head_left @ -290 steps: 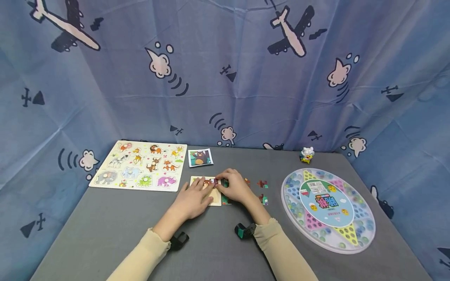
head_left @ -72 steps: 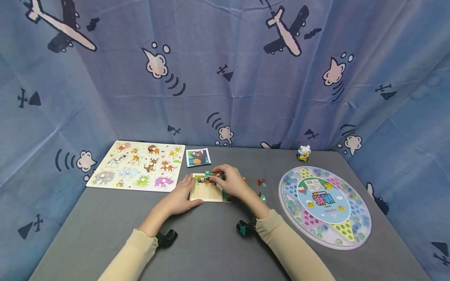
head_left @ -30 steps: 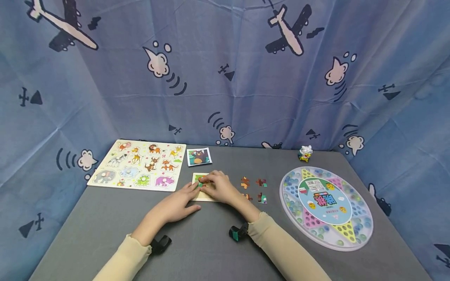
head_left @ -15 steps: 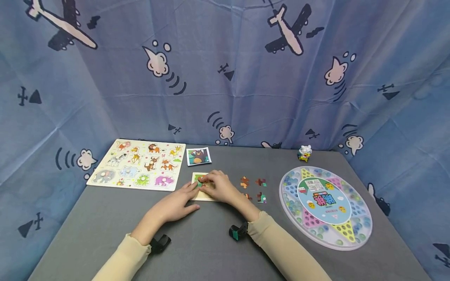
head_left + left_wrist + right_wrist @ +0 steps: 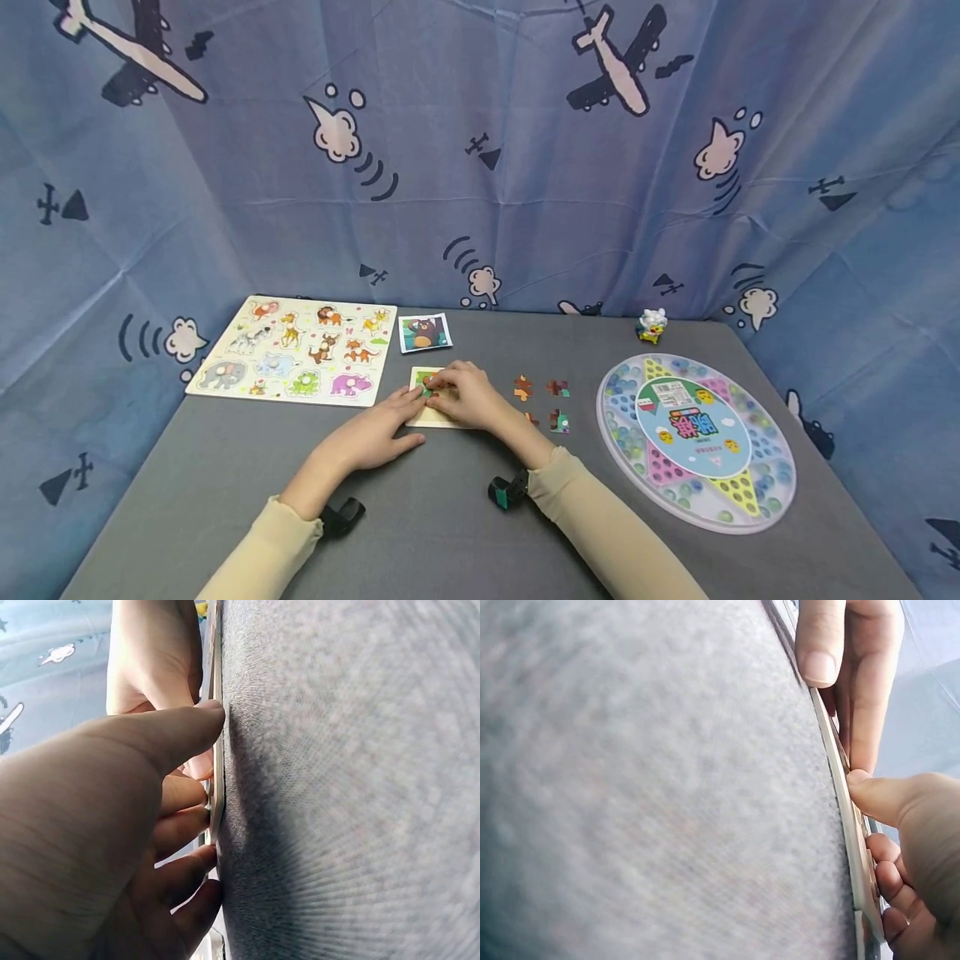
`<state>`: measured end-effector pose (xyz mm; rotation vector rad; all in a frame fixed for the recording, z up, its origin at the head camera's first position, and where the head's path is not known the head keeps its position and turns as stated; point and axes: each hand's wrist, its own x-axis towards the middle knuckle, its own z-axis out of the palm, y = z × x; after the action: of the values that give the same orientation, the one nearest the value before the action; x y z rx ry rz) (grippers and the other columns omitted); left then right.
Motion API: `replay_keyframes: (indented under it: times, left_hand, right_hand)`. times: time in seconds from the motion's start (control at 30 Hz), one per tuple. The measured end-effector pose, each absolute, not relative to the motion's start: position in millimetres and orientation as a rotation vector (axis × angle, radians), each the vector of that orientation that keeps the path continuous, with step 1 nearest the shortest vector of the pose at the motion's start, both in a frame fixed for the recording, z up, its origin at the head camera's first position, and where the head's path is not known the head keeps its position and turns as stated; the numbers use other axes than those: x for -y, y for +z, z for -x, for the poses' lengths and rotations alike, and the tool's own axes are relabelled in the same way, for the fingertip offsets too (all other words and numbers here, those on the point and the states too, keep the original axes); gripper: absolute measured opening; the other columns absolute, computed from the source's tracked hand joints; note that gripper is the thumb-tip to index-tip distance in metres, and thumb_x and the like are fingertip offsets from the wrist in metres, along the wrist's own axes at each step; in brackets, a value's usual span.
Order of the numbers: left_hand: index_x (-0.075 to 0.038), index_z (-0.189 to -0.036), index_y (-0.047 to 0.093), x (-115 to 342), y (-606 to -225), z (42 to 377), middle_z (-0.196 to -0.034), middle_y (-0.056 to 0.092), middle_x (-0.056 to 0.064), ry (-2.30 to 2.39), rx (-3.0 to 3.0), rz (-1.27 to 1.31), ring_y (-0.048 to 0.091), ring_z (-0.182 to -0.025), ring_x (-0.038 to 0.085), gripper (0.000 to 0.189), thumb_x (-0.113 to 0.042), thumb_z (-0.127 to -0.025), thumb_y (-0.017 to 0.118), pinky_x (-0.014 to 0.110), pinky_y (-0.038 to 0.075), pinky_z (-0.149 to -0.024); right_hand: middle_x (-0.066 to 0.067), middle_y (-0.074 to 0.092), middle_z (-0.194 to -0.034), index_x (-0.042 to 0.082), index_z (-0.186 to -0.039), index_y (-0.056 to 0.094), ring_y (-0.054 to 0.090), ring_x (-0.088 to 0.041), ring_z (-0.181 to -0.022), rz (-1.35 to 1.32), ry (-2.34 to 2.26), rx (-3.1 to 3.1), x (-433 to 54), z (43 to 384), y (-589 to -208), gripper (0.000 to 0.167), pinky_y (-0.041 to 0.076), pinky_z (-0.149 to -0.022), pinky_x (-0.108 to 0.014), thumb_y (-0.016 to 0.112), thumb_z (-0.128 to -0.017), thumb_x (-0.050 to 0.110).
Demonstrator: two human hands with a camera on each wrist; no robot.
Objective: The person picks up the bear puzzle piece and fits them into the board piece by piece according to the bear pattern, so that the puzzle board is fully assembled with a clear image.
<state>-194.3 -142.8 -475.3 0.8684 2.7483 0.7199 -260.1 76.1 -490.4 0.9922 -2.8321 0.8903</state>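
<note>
A small wooden jigsaw tray (image 5: 435, 419) lies flat at the middle of the table, its upper part and right side largely covered by my hands. With thumb and fingertips, my right hand (image 5: 472, 398) pinches a small green jigsaw piece (image 5: 427, 391) down at the tray's left part. My left hand (image 5: 371, 435) rests at the tray's left edge, fingers extended and their tips meeting the right hand's. In the left wrist view, the tray's thin edge (image 5: 218, 780) shows beside the fingers. Several loose jigsaw pieces (image 5: 522, 387) lie right of my right hand.
Behind the tray is a bear picture card (image 5: 425, 333). A wooden animal puzzle board (image 5: 292, 354) lies at the left. At the right is a round marble board game (image 5: 693, 442), with a small white figurine (image 5: 652, 326) behind it. A patterned blue curtain (image 5: 480, 167) hangs along the back.
Since 2.4 s ago, my right hand has brought a piece from above the tray's upper right to its left part. Over the last second, both hands stay nearly still.
</note>
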Motion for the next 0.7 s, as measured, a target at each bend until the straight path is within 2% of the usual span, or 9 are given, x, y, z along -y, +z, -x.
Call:
replay_keyframes:
  times: [0.27,0.47,0.6,0.7]
  left_hand:
    - [0.003,-0.159,0.044,136.1,-478.3,201.5,-0.17,0.033,0.022,0.758,-2.758,-0.83,0.025,-0.16,0.043,0.068,-0.03,-0.105,0.069,0.057,0.029,-0.127]
    - [0.001,-0.16,0.044,131.2,-479.3,203.2,-0.171,0.032,0.019,0.738,-2.752,-0.809,0.024,-0.16,0.041,0.068,-0.033,-0.105,0.068,0.058,0.03,-0.127]
    - [0.001,-0.16,0.044,131.5,-480.0,203.3,-0.171,0.032,0.018,0.724,-2.758,-0.806,0.024,-0.161,0.039,0.068,-0.033,-0.106,0.067,0.057,0.03,-0.127]
    - [0.002,-0.159,0.045,132.3,-480.6,204.1,-0.171,0.032,0.018,0.726,-2.756,-0.811,0.024,-0.161,0.039,0.067,-0.033,-0.106,0.067,0.057,0.03,-0.127]
  right_hand:
    - [-0.004,0.071,-0.109,0.013,-0.123,0.077,0.06,-0.021,-0.102,-0.977,0.892,2.846,-78.3,261.4,-490.3,0.028,0.047,-0.091,-0.043,0.08,-0.097,0.023]
    - [-0.007,0.069,-0.104,0.005,-0.126,0.071,0.06,-0.022,-0.097,-0.995,0.937,2.828,-80.8,259.8,-489.6,0.025,0.05,-0.088,-0.042,0.07,-0.101,0.011]
    - [-0.006,0.071,-0.106,0.005,-0.13,0.068,0.063,-0.021,-0.098,-0.991,0.997,2.808,-88.1,259.7,-485.3,0.029,0.054,-0.088,-0.039,0.069,-0.101,0.007]
    - [-0.008,0.072,-0.111,0.006,-0.133,0.068,0.068,-0.023,-0.103,-0.954,1.029,2.805,-98.6,260.4,-480.7,0.033,0.057,-0.092,-0.042,0.073,-0.1,0.009]
